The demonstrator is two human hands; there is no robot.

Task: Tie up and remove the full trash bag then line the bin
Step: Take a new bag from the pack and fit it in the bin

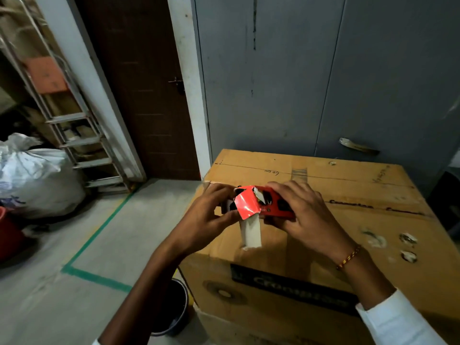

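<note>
Grey metal cabinet doors (323,70) are filling the far wall, with a dark brown door (139,95) to their left and a metal ladder (74,115) leaning in the left corner. The concrete floor (74,245) is carrying green tape lines (99,235). A large cardboard carton (323,245) is standing in front of the cabinets, serving as the work surface. A full white trash bag (34,180) is sitting on the floor at the far left, beside a red bucket (7,235). A dark bin (174,307) is standing at the carton's near left corner. Over the carton's left edge, a small red box (263,202) is being gripped: the right hand (308,215) is curling round its body, while the left hand (206,215) is pinching its torn open end.
</note>
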